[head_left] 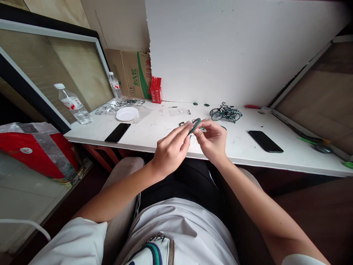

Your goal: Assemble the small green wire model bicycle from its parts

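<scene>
My left hand (170,150) and my right hand (213,141) meet above the front of the white table. Between their fingertips is a small model bicycle wheel (194,126) with a dark green rim, tilted on edge. The left fingers pinch its near side, and the right thumb and forefinger close on its other side. Small green and dark parts on the table behind are partly hidden by my hands. Assembled model bicycles (226,112) stand close together behind my right hand.
A black phone (118,133) lies to the left, another phone (265,141) to the right. A white plate (127,113), water bottles (74,105) and a red box (156,90) stand at the left and back. Scissors (314,141) lie far right. A white wall bounds the table behind.
</scene>
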A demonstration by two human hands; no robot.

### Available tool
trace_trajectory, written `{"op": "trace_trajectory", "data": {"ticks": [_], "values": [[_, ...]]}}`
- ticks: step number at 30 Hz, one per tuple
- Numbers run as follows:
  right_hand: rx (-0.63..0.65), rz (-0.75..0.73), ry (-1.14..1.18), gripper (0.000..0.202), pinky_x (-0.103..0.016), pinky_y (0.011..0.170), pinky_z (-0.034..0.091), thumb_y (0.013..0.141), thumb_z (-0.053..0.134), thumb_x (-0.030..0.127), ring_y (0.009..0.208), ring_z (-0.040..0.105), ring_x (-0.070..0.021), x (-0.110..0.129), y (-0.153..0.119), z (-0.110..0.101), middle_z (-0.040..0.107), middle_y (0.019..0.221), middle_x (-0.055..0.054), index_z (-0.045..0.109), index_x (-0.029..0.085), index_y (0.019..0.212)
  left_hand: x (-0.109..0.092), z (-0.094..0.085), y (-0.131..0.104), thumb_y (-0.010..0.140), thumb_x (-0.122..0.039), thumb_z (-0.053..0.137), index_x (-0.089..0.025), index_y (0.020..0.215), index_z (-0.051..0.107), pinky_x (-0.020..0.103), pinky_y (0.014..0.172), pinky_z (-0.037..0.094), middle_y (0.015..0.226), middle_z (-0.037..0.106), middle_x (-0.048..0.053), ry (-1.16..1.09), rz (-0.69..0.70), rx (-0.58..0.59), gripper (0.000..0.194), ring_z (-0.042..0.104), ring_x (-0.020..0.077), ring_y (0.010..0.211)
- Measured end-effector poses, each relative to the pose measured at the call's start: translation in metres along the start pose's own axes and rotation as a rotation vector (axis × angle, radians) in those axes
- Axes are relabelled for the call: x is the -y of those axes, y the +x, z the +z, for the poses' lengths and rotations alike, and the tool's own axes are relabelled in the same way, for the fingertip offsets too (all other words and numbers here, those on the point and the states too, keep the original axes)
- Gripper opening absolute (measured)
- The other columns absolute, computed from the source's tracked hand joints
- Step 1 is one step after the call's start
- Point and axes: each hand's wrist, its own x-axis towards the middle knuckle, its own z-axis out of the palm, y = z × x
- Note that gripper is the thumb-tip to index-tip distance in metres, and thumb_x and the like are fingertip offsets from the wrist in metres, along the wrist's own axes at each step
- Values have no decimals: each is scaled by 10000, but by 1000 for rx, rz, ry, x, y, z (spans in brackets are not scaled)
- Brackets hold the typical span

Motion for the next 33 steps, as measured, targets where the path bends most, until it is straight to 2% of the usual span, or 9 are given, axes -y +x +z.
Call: {"op": "trace_trajectory", "data": {"ticks": [4, 8, 12, 16, 18, 23, 28, 33], "values": [[-19, -91, -117, 211, -314, 604, 561, 944, 780, 468, 799, 671, -198, 2, -1, -3, 707, 861, -43, 737, 264, 906, -2, 0, 2, 1059, -193, 559, -176, 1402, 679, 314, 998, 662, 1341, 759, 114, -26, 7, -22, 363, 779, 210, 1139], [-13, -128, -195, 215, -335, 625, 566, 955, 766, 469, 807, 669, -207, 4, -2, -4, 709, 865, -55, 736, 261, 912, -2, -2, 6, 1048, -219, 593, -184, 1356, 719, 294, 933, 681, 1316, 771, 107, -73, -52, -26, 335, 798, 200, 1059], [12, -167, -191, 171, -337, 623, 573, 970, 753, 431, 824, 684, -212, 6, -2, -5, 729, 881, -62, 748, 263, 936, -4, -5, 9, 1033, -251, 617, -195, 1343, 744, 239, 775, 688, 1277, 788, 102, -136, -108, -44, 340, 802, 194, 993], [13, -245, -225, 119, -332, 609, 585, 969, 757, 375, 825, 704, -213, 7, -2, -5, 756, 898, -62, 764, 258, 984, -6, -9, 12, 1008, -262, 651, -186, 1284, 782, 187, 599, 627, 1223, 806, 106, -225, -163, -81, 315, 791, 162, 839], [-1, -327, -235, 79, -321, 584, 574, 960, 765, 301, 804, 708, -207, 8, -1, -5, 773, 911, -56, 767, 261, 1028, -7, -11, 13, 988, -266, 682, -179, 1258, 794, 172, 551, 589, 1195, 814, 109, -283, -215, -74, 305, 777, 149, 782], [33, -570, -368, 168, -328, 548, 541, 935, 750, 165, 673, 674, -183, 11, 4, -10, 788, 884, -39, 757, 265, 1069, -12, -12, 15, 958, -323, 729, -150, 1198, 802, 160, 470, 528, 1114, 826, 113, -499, -453, -8, 304, 791, 186, 787], [106, -635, -513, 181, -333, 614, 549, 938, 717, 121, 662, 671, -167, 14, 9, -15, 778, 857, -32, 735, 253, 1061, -13, -12, 17, 936, -365, 753, -136, 1170, 797, 165, 472, 547, 1073, 825, 108, -668, -619, 53, 330, 803, 230, 871], [161, -718, -611, 237, -327, 647, 540, 929, 723, 99, 687, 672, -168, 12, 12, -21, 769, 857, -36, 710, 242, 1117, -12, -13, 21, 899, -366, 787, -122, 1101, 796, 208, 594, 634, 1063, 823, 118, -745, -690, 94, 317, 804, 253, 918]]}}
